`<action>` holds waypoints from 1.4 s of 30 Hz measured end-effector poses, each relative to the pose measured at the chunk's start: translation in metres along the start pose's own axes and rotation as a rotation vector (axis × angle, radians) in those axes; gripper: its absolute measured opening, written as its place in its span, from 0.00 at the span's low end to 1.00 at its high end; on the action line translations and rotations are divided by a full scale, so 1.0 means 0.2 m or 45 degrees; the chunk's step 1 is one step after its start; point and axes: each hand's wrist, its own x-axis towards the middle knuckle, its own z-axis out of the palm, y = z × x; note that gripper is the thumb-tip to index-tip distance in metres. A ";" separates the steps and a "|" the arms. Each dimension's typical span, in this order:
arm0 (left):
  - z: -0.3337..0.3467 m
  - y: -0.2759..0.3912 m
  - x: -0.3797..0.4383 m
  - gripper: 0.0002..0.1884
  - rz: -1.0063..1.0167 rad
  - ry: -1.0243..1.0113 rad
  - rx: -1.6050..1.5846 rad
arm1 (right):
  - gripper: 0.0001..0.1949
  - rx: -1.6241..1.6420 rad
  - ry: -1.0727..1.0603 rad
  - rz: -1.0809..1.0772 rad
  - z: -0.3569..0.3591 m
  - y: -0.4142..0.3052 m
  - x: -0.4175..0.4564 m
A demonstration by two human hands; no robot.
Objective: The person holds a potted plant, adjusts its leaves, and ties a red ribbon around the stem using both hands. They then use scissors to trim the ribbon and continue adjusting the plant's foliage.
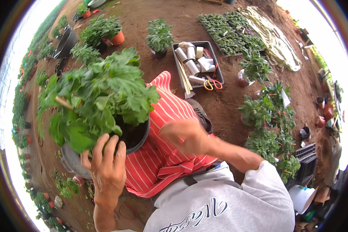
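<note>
A leafy green plant point(104, 90) grows in a black plastic pot point(147, 131) in front of me, against a red striped apron point(174, 116) on my lap. A wooden stick point(64, 103) pokes out among its leaves. My left hand point(107, 162) has its fingers over the near rim of the pot, under the lower leaves; part of the fingertips is hidden. To the right of the pot, above the apron, my right hand point(188, 137) is motion-blurred with its fingers curled. Whether anything is between those fingers cannot be made out.
Ahead on the soil, a grey tray point(183, 82) holds plastic rolls, wooden sticks point(185, 76) and scissors point(213, 84). Seedling trays point(232, 33) lie beyond beside a crumpled cloth point(274, 40). Potted plants point(266, 124) stand right. A metal basin point(75, 162) sits left.
</note>
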 end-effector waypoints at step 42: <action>0.04 0.26 0.40 0.11 -0.173 -0.229 -0.490 | 0.10 -1.149 0.406 1.284 -1.30 2.51 -0.15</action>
